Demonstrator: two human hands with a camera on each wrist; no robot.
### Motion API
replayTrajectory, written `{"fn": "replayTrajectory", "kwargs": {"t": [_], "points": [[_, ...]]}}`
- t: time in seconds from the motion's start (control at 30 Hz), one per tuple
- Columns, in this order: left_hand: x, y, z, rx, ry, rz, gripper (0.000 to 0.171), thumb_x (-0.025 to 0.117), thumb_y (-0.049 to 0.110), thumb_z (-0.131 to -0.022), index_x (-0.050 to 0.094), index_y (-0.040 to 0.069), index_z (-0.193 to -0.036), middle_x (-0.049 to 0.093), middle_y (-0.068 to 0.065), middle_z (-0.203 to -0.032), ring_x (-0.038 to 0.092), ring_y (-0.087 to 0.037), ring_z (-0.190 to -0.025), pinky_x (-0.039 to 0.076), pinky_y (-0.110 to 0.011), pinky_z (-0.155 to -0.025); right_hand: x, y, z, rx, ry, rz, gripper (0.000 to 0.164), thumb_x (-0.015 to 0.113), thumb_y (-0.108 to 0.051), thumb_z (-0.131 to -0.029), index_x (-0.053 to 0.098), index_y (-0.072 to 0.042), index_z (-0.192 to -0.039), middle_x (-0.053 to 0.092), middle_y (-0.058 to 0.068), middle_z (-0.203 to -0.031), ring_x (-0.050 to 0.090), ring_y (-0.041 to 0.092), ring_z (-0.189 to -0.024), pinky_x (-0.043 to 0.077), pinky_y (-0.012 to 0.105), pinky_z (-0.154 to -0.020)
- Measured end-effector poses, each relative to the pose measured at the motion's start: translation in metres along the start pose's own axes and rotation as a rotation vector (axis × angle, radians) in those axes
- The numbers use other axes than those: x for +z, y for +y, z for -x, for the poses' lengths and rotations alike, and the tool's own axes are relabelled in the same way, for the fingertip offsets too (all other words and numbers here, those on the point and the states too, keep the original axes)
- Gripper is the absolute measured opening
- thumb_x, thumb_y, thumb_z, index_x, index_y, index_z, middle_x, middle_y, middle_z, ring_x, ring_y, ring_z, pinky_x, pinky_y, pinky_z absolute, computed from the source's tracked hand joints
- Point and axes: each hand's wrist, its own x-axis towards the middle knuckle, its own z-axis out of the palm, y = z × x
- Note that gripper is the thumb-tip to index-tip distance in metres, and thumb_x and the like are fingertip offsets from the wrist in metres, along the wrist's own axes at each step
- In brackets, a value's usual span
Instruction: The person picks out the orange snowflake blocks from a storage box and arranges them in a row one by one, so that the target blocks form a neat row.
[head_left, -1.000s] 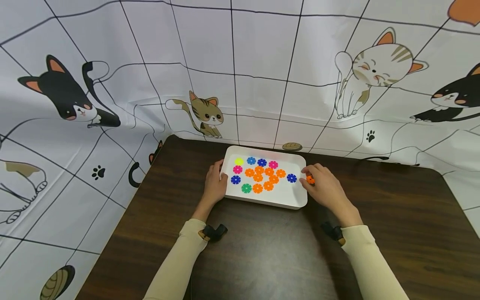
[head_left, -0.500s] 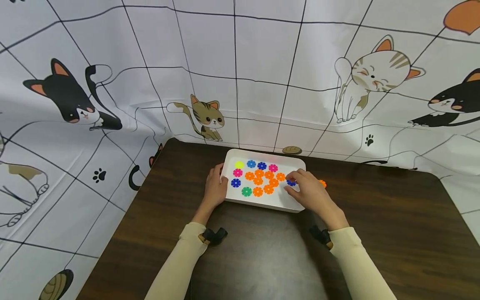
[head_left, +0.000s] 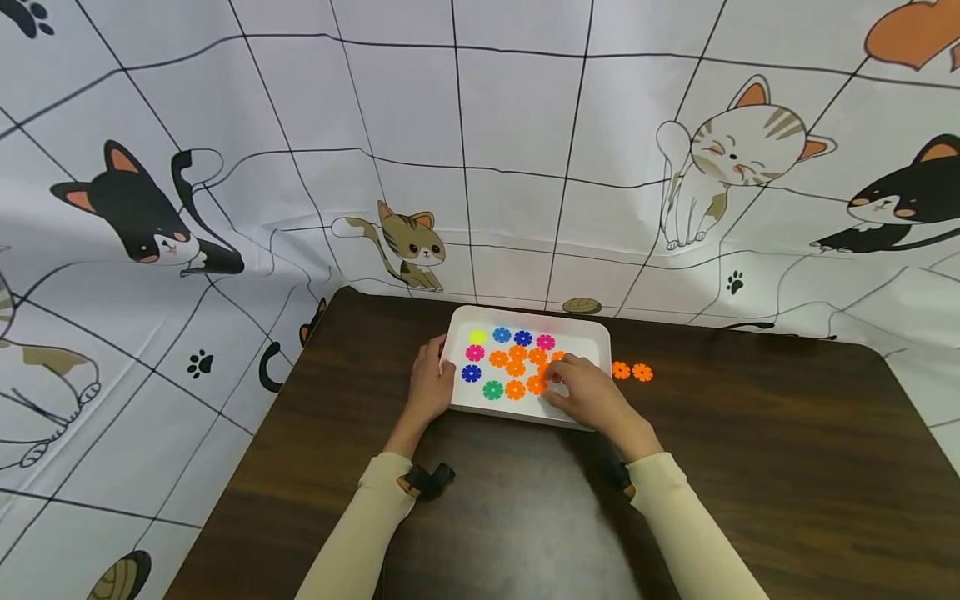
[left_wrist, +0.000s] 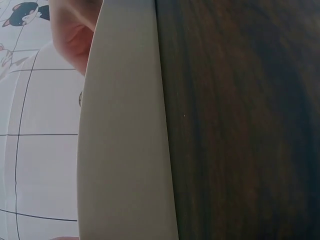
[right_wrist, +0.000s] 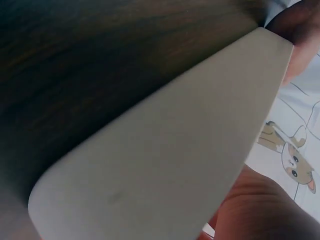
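A white tray [head_left: 606, 333] with flower-shaped plastic discs lies on the dark table. My left hand [head_left: 430, 382] grips its left rim, thumb on the inner side. Over the right half of the tray is my right hand [head_left: 592, 398]; its bent fingertips are by an orange disc [head_left: 536, 384], with a gap between thumb and forefinger. Whether they touch a disc cannot be made out. The hand hides that part of the tray. Just outside the right rim, two orange discs [head_left: 642, 372] lie side by side. Both wrist views mostly show the tray's outer wall [left_wrist: 122, 130].
More discs lie in the tray: a yellow disc [head_left: 477, 337], a green disc [head_left: 492, 390], pink, blue and several orange ones. Behind the table [head_left: 787, 450] hangs a white sheet [head_left: 517, 208] with printed cats, also running along the left side.
My right hand has moved left from the tray's right rim to over its discs, leaving two orange discs in sight on the table. My left hand keeps its hold on the tray.
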Motion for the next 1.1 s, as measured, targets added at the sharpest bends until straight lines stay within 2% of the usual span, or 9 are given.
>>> {"fn": "replayTrajectory", "kwargs": {"t": [0.27,0.7,0.97,1.1], "points": [[0.002,-0.003,0.001,0.011,0.003,0.002,0.051,0.043,0.012,-0.102,0.039,0.008,-0.153,0.047,-0.022,-0.146,0.048,-0.038,-0.129,0.038,-0.058,-0.114,0.002,-0.004,-0.006,0.021,-0.040,0.006,0.033,0.076,-0.026,-0.090,0.069,-0.006,-0.116,0.069,0.010,-0.112,0.063,0.027,-0.101,0.054,0.046,-0.097],[0.002,-0.004,0.003,0.013,0.006,-0.010,0.051,0.044,0.012,-0.102,0.040,0.007,-0.152,0.048,-0.023,-0.145,0.049,-0.039,-0.129,0.039,-0.059,-0.114,0.010,-0.005,-0.011,0.077,-0.075,-0.023,0.036,0.076,-0.031,-0.091,0.066,-0.007,-0.116,0.063,0.012,-0.113,0.058,0.026,-0.100,0.055,0.046,-0.094],[0.003,-0.005,0.000,0.013,0.010,-0.019,0.051,0.043,0.013,-0.101,0.041,0.006,-0.152,0.048,-0.023,-0.143,0.048,-0.039,-0.129,0.039,-0.057,-0.114,0.013,-0.004,-0.012,0.063,-0.087,-0.086,0.035,0.074,-0.025,-0.093,0.063,-0.001,-0.116,0.058,0.015,-0.113,0.054,0.028,-0.104,0.052,0.046,-0.101],[0.000,-0.006,-0.001,0.040,0.019,-0.016,0.051,0.043,0.011,-0.100,0.042,0.003,-0.150,0.049,-0.026,-0.141,0.049,-0.040,-0.128,0.039,-0.057,-0.113,0.014,-0.003,-0.012,0.029,-0.066,-0.070,0.034,0.074,-0.025,-0.093,0.062,-0.001,-0.114,0.057,0.015,-0.109,0.053,0.027,-0.100,0.052,0.045,-0.097]]}}
